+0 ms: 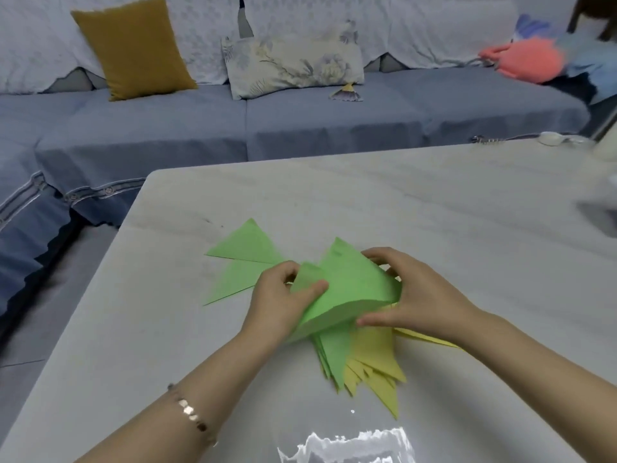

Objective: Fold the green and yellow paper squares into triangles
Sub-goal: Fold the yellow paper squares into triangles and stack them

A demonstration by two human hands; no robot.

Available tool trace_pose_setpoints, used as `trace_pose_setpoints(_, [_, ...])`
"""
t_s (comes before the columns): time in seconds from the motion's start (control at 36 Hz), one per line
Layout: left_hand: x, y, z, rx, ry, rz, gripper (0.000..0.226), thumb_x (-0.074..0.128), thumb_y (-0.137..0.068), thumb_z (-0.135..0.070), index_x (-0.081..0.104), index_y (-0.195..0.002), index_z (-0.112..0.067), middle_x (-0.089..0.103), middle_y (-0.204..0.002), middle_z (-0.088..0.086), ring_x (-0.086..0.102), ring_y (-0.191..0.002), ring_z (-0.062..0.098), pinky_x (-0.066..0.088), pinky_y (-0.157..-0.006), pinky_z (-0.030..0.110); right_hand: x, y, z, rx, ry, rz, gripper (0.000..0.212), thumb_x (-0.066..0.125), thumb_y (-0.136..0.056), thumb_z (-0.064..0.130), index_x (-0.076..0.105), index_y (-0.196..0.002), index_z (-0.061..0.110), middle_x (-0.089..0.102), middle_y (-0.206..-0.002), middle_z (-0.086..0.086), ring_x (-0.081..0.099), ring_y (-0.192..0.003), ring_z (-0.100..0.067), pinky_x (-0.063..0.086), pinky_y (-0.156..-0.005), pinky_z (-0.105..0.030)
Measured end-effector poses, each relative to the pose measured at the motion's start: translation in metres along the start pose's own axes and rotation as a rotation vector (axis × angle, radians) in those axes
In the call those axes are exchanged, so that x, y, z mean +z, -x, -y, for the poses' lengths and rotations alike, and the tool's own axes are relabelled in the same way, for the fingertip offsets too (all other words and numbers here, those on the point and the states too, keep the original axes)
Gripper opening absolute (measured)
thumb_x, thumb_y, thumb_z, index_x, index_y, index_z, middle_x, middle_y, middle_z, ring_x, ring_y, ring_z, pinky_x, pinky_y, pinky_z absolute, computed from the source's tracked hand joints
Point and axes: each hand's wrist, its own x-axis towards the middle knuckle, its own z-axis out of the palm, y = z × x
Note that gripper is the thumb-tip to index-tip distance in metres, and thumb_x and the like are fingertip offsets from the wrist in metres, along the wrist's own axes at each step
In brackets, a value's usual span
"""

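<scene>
A green paper sheet (354,282) is bent over itself above the table, its two layers not pressed flat. My left hand (280,295) pinches its left corner with thumb and fingers. My right hand (410,295) grips its right side, thumb underneath. Under my hands lies a fanned pile of green papers (334,355) and yellow papers (377,365). Two folded green triangles (247,248) lie flat to the left, one partly over the other.
The pale marble table (434,212) has its left edge close to the triangles. A glare patch (350,446) shines near the front. Small white items (554,139) sit at the far right. A blue sofa with cushions (133,48) stands beyond the table.
</scene>
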Motion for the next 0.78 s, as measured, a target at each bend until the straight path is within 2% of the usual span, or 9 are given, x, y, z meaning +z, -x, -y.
trace_pose_setpoints(0.14, [0.025,0.008,-0.007,-0.14,0.128,0.096,0.019,0.067,-0.081,-0.007,0.056,-0.088,-0.021,0.063,-0.081,0.003,0.059,-0.066,0.019,0.046,-0.059,0.025,0.004,-0.002,-0.033,0.093,-0.201,-0.12,0.041,0.082,-0.065,0.026,0.054,-0.092,0.037,0.055,-0.085,0.015,0.052,-0.071,0.001,0.04,-0.061,-0.009])
trace_pose_setpoints(0.25, [0.022,0.013,-0.012,-0.233,0.189,0.163,0.016,0.046,-0.091,-0.044,0.05,-0.106,-0.038,0.063,-0.093,0.004,0.059,-0.073,0.018,0.048,-0.068,0.031,0.005,-0.019,-0.049,0.073,-0.191,0.001,0.037,0.084,-0.064,0.02,0.058,-0.084,0.036,0.053,-0.075,0.009,0.049,-0.065,-0.001,0.036,-0.058,-0.01])
trace_pose_setpoints(0.31, [0.019,0.016,-0.009,-0.257,0.171,0.199,0.029,0.052,-0.087,-0.046,0.045,-0.115,-0.045,0.062,-0.096,0.002,0.06,-0.076,0.016,0.049,-0.07,0.032,0.007,-0.029,-0.049,0.035,-0.149,0.072,0.034,0.083,-0.065,0.018,0.061,-0.087,0.03,0.05,-0.072,0.011,0.049,-0.062,0.007,0.036,-0.058,-0.008])
trace_pose_setpoints(0.39, [0.023,0.021,0.006,-0.107,-0.139,0.222,0.071,0.072,-0.078,-0.022,0.032,-0.132,-0.047,0.053,-0.092,-0.011,0.053,-0.072,0.006,0.044,-0.071,0.021,0.015,-0.044,-0.046,-0.016,-0.088,0.131,0.032,0.081,-0.068,0.016,0.064,-0.094,0.025,0.057,-0.079,0.01,0.051,-0.068,0.01,0.038,-0.063,-0.005])
trace_pose_setpoints(0.47, [0.037,0.022,0.026,-0.036,-0.249,0.123,0.064,0.064,-0.082,-0.011,0.038,-0.134,-0.037,0.049,-0.092,-0.009,0.049,-0.089,0.01,0.035,-0.07,0.015,0.028,-0.053,-0.049,-0.057,0.029,0.064,0.033,0.074,-0.077,0.018,0.065,-0.108,0.018,0.063,-0.107,0.001,0.054,-0.091,-0.005,0.039,-0.081,-0.013])
trace_pose_setpoints(0.56, [0.048,0.023,0.047,-0.071,-0.286,0.024,0.049,0.057,-0.087,-0.008,0.046,-0.132,-0.022,0.055,-0.116,0.002,0.05,-0.102,0.016,0.034,-0.078,0.016,0.046,-0.041,-0.054,-0.112,0.241,-0.079,0.03,0.062,-0.087,0.022,0.063,-0.116,0.015,0.055,-0.128,-0.003,0.049,-0.119,-0.019,0.035,-0.102,-0.029])
trace_pose_setpoints(0.64, [0.055,0.028,0.064,-0.048,-0.426,0.049,0.038,0.051,-0.091,-0.009,0.05,-0.129,-0.014,0.05,-0.124,0.008,0.049,-0.114,0.02,0.029,-0.085,0.013,0.072,-0.015,-0.063,-0.273,0.382,-0.155,0.035,0.044,-0.09,0.03,0.07,-0.101,0.01,0.065,-0.116,-0.011,0.062,-0.106,-0.029,0.05,-0.088,-0.045])
trace_pose_setpoints(0.72, [0.059,0.033,0.073,0.038,-0.584,0.094,0.032,0.049,-0.093,-0.011,0.056,-0.124,-0.011,0.039,-0.126,0.009,0.048,-0.116,0.023,0.028,-0.09,0.013,0.093,0.009,-0.072,-0.302,0.542,-0.072,0.064,0.011,-0.1,0.038,0.072,-0.099,0.016,0.067,-0.113,-0.005,0.064,-0.105,-0.022,0.052,-0.084,-0.04])
trace_pose_setpoints(0.78, [0.062,0.035,0.075,0.07,-0.686,0.061,0.027,0.059,-0.086,-0.007,0.065,-0.112,-0.013,0.042,-0.129,0.015,0.048,-0.115,0.031,0.037,-0.095,0.027,0.101,0.02,-0.072,-0.276,0.561,-0.002,0.07,0.003,-0.1,0.035,0.071,-0.102,0.017,0.067,-0.114,-0.002,0.064,-0.106,-0.018,0.051,-0.087,-0.036])
